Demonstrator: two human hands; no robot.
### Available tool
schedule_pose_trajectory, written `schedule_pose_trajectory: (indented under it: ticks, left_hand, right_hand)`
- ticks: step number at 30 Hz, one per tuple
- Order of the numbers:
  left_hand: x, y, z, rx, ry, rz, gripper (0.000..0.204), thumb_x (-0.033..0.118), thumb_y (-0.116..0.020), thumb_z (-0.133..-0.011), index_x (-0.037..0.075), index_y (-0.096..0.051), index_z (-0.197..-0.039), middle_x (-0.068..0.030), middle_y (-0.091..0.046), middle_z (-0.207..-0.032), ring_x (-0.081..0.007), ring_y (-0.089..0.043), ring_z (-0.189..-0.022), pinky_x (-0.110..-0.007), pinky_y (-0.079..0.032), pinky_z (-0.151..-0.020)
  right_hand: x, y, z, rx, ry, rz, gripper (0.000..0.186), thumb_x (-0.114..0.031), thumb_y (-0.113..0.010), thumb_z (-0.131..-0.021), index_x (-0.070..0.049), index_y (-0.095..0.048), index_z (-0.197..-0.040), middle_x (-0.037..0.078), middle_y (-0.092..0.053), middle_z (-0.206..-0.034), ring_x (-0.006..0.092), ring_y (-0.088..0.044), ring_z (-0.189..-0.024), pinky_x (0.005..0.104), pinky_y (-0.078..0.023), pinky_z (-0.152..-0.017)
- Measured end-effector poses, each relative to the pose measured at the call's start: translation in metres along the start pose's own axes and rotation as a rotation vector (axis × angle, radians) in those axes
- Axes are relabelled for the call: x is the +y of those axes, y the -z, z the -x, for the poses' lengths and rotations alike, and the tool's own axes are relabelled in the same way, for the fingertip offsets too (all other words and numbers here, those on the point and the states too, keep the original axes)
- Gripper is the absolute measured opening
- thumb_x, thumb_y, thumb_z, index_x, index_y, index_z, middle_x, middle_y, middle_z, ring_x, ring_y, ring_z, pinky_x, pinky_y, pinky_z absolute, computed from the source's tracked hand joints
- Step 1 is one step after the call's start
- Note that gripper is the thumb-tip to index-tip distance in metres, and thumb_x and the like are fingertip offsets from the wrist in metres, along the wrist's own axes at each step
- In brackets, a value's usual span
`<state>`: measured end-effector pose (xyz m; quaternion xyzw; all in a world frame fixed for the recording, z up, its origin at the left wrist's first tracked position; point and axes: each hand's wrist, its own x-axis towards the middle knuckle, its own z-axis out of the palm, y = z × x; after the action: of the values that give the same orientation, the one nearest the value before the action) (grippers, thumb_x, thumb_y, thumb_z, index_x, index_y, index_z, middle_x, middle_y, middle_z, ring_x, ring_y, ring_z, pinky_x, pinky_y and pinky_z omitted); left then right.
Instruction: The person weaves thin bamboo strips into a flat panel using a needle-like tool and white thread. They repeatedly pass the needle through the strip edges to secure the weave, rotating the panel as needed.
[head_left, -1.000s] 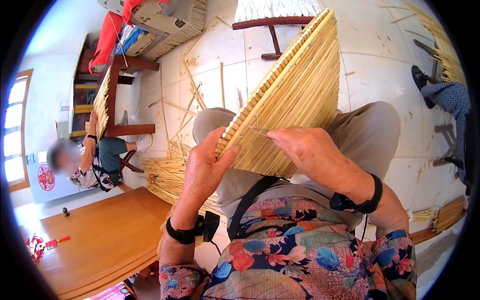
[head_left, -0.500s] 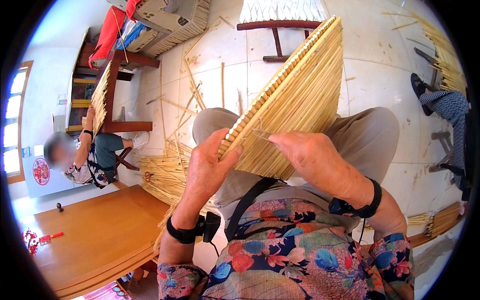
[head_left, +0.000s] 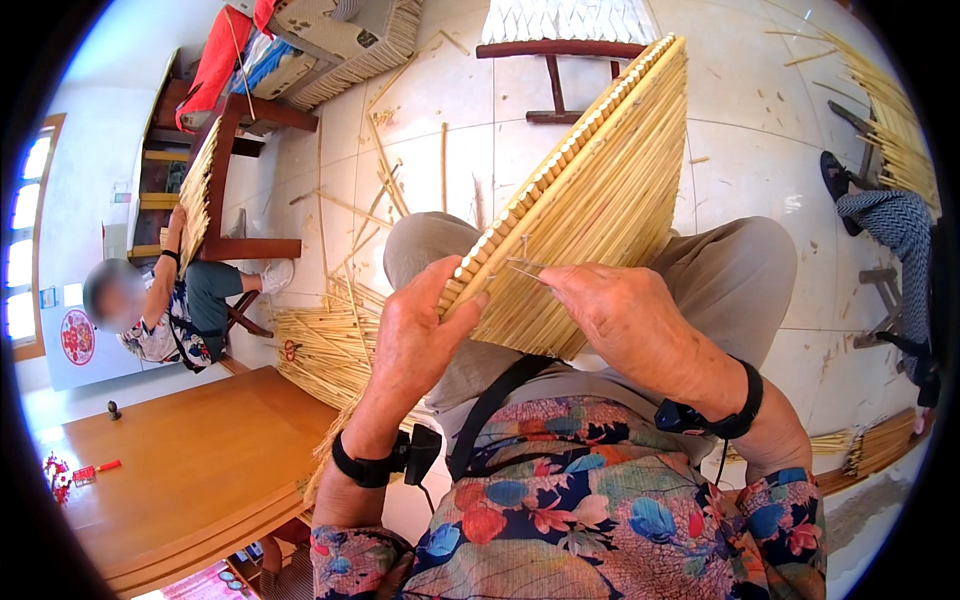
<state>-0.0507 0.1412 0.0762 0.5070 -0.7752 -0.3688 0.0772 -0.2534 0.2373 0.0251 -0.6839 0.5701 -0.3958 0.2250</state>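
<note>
From where I stand, the stitched straw panel sits mid-frame above the person's khaki trousers, its long axis slanting from just left of centre up to a pointed tip in the upper right, with round cut stalk ends lining its upper-left edge. The left hand has its fingers clamped around the panel's lower-left end, thumb on the face. The right hand's fingers pinch a thin metal needle-like tool near that edge, pointing leftward.
</note>
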Motion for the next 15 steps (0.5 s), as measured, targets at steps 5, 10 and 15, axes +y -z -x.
schedule_pose_trajectory:
  ticks: [5,10,15]
  left_hand:
    - [-0.0014,-0.0018,0.0017,0.003,-0.036,0.021,0.037,0.017,-0.07,-0.086,-0.001,-0.062,-0.117,-0.0179,-0.069,-0.094,-0.0264,-0.068,-0.081,-0.035,-0.052,-0.072]
    - [0.0038,-0.0014,0.0026,-0.007,-0.034,0.017,0.034,0.016,-0.069,-0.086,0.0,-0.062,-0.115,-0.018,-0.068,-0.092,-0.0278,-0.068,-0.08,-0.036,-0.052,-0.071]
    - [0.0082,0.0007,0.0036,-0.036,-0.003,0.0,0.036,0.011,-0.069,-0.087,-0.002,-0.062,-0.119,-0.0056,-0.069,-0.09,-0.0082,-0.06,-0.082,-0.026,-0.05,-0.074]
  right_hand:
    - [-0.0049,0.0041,-0.0002,-0.033,-0.039,0.011,0.015,-0.006,-0.055,-0.086,0.0,-0.058,-0.099,0.015,-0.065,-0.08,0.0347,-0.067,-0.076,0.0419,-0.055,-0.063]
    - [-0.0056,0.0035,0.0005,-0.009,-0.024,0.026,0.014,-0.006,-0.055,-0.086,-0.001,-0.058,-0.098,0.014,-0.064,-0.079,0.0338,-0.067,-0.075,0.0417,-0.054,-0.062]
    - [-0.0056,0.0042,-0.0012,-0.026,-0.016,0.048,0.015,-0.006,-0.055,-0.085,-0.001,-0.058,-0.099,0.014,-0.063,-0.078,0.0329,-0.067,-0.075,0.041,-0.054,-0.062]
